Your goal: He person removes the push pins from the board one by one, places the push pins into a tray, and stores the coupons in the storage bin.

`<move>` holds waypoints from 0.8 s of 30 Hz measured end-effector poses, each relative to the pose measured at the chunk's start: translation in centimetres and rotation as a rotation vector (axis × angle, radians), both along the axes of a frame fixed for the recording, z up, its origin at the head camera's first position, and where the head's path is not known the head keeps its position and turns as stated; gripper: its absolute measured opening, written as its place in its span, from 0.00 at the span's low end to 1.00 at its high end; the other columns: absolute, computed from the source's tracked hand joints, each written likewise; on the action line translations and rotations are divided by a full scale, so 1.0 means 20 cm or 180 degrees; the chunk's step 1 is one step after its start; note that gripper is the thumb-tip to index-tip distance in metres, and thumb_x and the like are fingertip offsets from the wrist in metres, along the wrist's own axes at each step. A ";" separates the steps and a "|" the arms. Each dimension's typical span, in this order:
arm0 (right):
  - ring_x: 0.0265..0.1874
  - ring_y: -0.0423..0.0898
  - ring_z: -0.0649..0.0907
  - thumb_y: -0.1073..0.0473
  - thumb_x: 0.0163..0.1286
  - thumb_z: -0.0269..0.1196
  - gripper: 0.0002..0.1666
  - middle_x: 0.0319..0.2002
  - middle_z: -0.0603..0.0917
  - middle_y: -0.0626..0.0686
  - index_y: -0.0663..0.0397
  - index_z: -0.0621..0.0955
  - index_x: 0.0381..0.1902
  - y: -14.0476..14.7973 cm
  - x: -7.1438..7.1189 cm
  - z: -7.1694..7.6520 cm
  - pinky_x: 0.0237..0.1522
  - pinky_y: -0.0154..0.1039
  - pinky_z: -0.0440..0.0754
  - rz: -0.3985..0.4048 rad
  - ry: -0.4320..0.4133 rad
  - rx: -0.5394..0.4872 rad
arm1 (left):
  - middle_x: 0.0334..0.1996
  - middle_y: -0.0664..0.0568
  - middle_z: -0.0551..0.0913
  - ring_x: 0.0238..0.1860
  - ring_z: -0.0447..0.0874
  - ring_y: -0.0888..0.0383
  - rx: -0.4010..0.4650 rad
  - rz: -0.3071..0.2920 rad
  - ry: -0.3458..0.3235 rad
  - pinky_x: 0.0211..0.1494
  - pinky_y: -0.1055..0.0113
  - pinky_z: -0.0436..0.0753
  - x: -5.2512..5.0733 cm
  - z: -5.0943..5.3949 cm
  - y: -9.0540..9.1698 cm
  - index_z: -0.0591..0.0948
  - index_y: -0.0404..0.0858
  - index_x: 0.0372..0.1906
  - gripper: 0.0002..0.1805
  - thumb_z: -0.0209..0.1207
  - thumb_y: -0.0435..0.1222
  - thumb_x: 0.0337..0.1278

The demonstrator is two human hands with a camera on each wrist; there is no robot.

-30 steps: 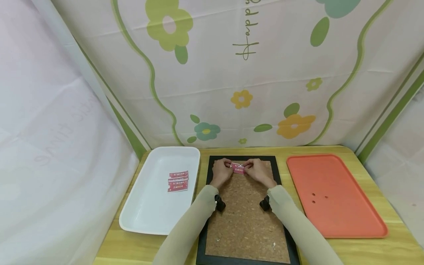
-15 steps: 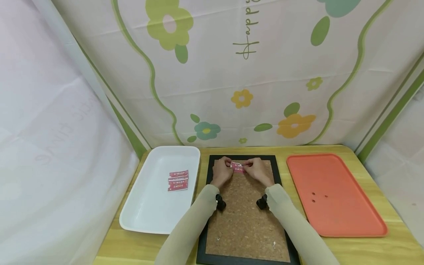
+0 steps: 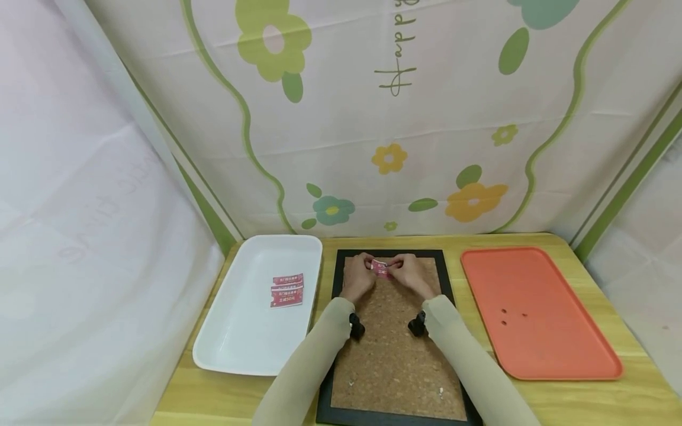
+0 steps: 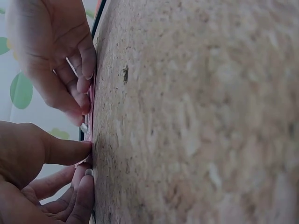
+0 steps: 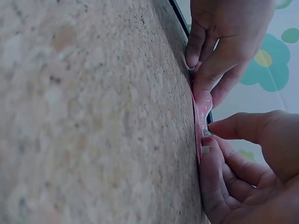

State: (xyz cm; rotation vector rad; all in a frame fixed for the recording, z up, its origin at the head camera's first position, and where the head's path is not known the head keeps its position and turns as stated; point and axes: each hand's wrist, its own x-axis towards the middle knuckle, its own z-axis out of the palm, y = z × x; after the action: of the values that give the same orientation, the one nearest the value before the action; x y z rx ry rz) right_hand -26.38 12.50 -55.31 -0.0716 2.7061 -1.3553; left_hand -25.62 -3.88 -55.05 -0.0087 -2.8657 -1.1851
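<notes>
A small red-and-white coupon (image 3: 380, 269) lies against the far end of the cork board (image 3: 396, 355), which has a black frame. My left hand (image 3: 357, 277) pinches the coupon's left end; in the right wrist view that end of the coupon (image 5: 204, 105) curls up slightly. At the other side, my right hand (image 3: 411, 274) holds a tiny shiny push pin (image 5: 206, 133) between thumb and forefinger, right over the coupon. Its point is hidden. The right wrist view shows both hands close together, fingertips near the cork.
A white tray (image 3: 240, 331) on the left holds several overlapping red coupons (image 3: 286, 297). On the right lies an orange-red tray (image 3: 554, 337) with several small dark spots. Two small shiny bits sit near the board's front edge. A flowered curtain (image 3: 341, 148) hangs behind the table.
My right hand has shifted a little left, its fingertips now covering more of the coupon's right part. The left hand stays almost where it was.
</notes>
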 end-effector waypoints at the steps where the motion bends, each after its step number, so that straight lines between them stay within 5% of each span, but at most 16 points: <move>1: 0.30 0.45 0.84 0.60 0.74 0.65 0.11 0.42 0.91 0.59 0.58 0.89 0.47 -0.01 0.00 0.00 0.31 0.35 0.78 0.0006 -0.0013 0.0028 | 0.39 0.48 0.87 0.32 0.78 0.59 0.0002 0.0005 -0.0008 0.38 0.67 0.76 0.00 0.00 0.00 0.85 0.37 0.57 0.16 0.67 0.32 0.65; 8: 0.31 0.48 0.86 0.56 0.73 0.67 0.09 0.39 0.91 0.56 0.54 0.89 0.43 -0.07 -0.01 0.02 0.36 0.42 0.81 -0.0067 0.0098 0.0259 | 0.35 0.53 0.86 0.31 0.78 0.60 -0.0007 0.0022 0.0039 0.36 0.67 0.78 0.00 -0.02 -0.01 0.86 0.39 0.55 0.15 0.68 0.34 0.64; 24: 0.32 0.46 0.86 0.56 0.71 0.69 0.09 0.38 0.91 0.55 0.54 0.89 0.44 -0.06 -0.01 0.01 0.35 0.39 0.79 0.0041 0.0202 0.0242 | 0.34 0.52 0.86 0.30 0.78 0.60 0.0080 0.0062 0.0062 0.34 0.68 0.77 0.01 -0.02 -0.01 0.86 0.38 0.53 0.15 0.69 0.36 0.64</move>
State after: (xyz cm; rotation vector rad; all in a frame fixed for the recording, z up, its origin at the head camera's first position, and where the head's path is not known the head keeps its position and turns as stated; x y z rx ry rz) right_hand -26.54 11.36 -55.13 -0.1270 2.8010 -1.2662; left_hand -25.51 -4.01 -55.46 0.0087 -2.8273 -1.2107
